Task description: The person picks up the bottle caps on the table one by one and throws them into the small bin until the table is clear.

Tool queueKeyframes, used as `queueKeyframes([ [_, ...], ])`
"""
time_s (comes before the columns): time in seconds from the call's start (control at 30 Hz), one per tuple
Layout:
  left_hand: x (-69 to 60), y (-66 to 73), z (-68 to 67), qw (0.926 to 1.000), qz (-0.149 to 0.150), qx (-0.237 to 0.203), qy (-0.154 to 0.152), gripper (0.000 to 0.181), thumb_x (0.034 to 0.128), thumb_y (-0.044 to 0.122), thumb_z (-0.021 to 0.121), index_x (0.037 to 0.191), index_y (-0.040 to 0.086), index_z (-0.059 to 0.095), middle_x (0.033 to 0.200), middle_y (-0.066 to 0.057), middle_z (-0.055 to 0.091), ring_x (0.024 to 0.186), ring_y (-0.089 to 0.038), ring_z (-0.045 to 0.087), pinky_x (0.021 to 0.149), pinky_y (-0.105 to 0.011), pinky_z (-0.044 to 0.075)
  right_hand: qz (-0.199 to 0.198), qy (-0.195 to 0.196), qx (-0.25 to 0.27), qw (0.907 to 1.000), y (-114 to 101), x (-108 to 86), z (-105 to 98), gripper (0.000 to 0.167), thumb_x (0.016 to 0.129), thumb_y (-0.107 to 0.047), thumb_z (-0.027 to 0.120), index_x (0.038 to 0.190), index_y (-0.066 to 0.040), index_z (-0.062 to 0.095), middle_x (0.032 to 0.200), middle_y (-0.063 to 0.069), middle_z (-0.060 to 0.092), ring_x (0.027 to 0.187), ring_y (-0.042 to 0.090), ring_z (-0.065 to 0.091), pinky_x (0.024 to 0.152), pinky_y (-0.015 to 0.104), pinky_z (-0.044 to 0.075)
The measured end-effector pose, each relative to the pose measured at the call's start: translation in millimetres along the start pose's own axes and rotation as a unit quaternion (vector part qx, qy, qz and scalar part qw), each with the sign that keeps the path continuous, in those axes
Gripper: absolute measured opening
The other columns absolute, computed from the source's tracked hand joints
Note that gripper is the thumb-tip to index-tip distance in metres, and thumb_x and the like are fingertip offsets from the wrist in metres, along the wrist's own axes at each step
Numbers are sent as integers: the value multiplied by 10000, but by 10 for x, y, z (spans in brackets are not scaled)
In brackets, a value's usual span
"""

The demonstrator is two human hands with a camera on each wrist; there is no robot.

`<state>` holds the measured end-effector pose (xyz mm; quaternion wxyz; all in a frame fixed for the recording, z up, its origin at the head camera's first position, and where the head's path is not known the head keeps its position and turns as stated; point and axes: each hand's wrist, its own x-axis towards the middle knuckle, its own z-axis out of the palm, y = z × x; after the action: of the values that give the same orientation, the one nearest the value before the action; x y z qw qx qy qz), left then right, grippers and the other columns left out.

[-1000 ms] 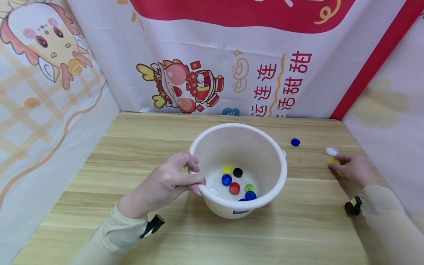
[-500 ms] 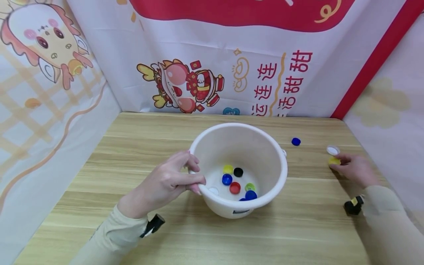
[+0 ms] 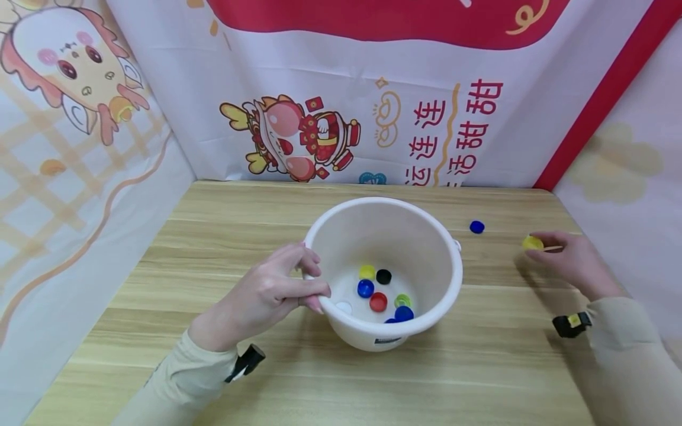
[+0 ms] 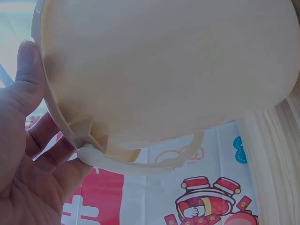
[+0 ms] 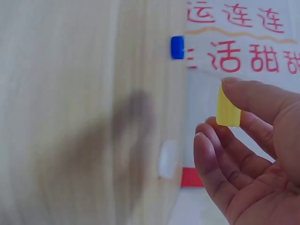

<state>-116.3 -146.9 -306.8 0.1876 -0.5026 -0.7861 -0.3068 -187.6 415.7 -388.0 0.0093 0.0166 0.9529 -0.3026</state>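
My left hand (image 3: 266, 293) grips the rim of a white plastic bucket (image 3: 383, 234), fingers and thumb on either side of its left edge. In the left wrist view the bucket's curved handle (image 4: 154, 168) hangs beside the fingers. At the right of the table, my right hand (image 3: 578, 263) pinches a yellow bottle cap (image 3: 533, 243) between thumb and fingers. The right wrist view shows this cap held above the tabletop. A white cap (image 5: 167, 159) lies near that hand, mostly hidden by it in the head view. Farther back lies a blue cap (image 3: 476, 227).
Inside the bucket lie several caps, among them a red cap (image 3: 379, 302), a black cap (image 3: 383, 277) and another yellow cap (image 3: 367, 272). The wooden table (image 3: 229, 236) meets printed cloth walls (image 3: 298, 65) at the back and sides.
The right hand has lifted the yellow cap off the table and moved it slightly back, now covering most of the white cap. The left hand and bucket have stayed still.
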Motion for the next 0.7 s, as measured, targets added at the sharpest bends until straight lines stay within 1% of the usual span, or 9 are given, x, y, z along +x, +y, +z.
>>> queueKeyframes([
  [0.1, 3, 4, -3, 10000, 5, -4, -7, 287, 876, 376, 647, 983, 156, 797, 1023, -48, 603, 1042, -218, 587, 938, -363, 545, 39, 15, 64, 10000, -118, -35, -19, 703, 905, -518, 682, 1404, -48, 525, 1223, 196, 613, 867, 11, 552, 649, 196, 513],
  [0.17, 7, 9, -6, 10000, -16, -10, -27, 295, 878, 386, 641, 983, 159, 798, 1024, -42, 601, 1047, -221, 587, 944, -358, 541, 5, 100, 68, 9999, -199, -58, -40, 708, 894, -534, 685, 1398, -60, 538, 1212, 188, 620, 881, 42, 556, 649, 194, 504],
  [0.27, 9, 13, -4, 10000, 23, -16, 8, 287, 879, 380, 645, 980, 158, 797, 1022, -35, 599, 1044, -233, 589, 938, -366, 545, -45, 266, 67, 9996, -317, -88, -76, 700, 871, -558, 697, 1382, -98, 565, 1190, 169, 636, 867, 19, 563, 650, 180, 493],
  [0.37, 3, 11, -1, 10000, 37, -17, 32, 282, 883, 375, 644, 979, 157, 796, 1019, -30, 598, 1046, -233, 588, 934, -370, 547, -132, 390, 185, 9990, -418, -122, -109, 668, 862, -542, 716, 1366, -125, 585, 1148, 145, 661, 824, -36, 572, 649, 171, 497],
  [0.57, 1, 24, -4, 9999, -92, -30, -46, 308, 890, 401, 618, 980, 168, 799, 1028, -16, 597, 1068, -235, 583, 964, -345, 528, -310, 514, 434, 9973, -639, -215, -163, 588, 867, -484, 740, 1334, -152, 609, 1056, -5, 668, 838, -8, 598, 644, 168, 514],
  [0.63, 2, 24, -1, 10000, -83, -38, -37, 305, 890, 399, 620, 980, 168, 798, 1025, -23, 599, 1073, -226, 580, 963, -347, 529, -362, 527, 463, 9969, -721, -242, -179, 572, 868, -480, 741, 1326, -160, 614, 1069, -6, 655, 856, -5, 593, 647, 165, 516],
  [0.7, 2, 22, 3, 10000, -23, -41, -2, 291, 888, 384, 630, 979, 164, 797, 1018, -33, 602, 1067, -224, 580, 951, -357, 537, -412, 561, 443, 9966, -806, -269, -195, 566, 865, -486, 742, 1315, -165, 623, 1081, 23, 652, 859, -3, 588, 642, 167, 517],
])
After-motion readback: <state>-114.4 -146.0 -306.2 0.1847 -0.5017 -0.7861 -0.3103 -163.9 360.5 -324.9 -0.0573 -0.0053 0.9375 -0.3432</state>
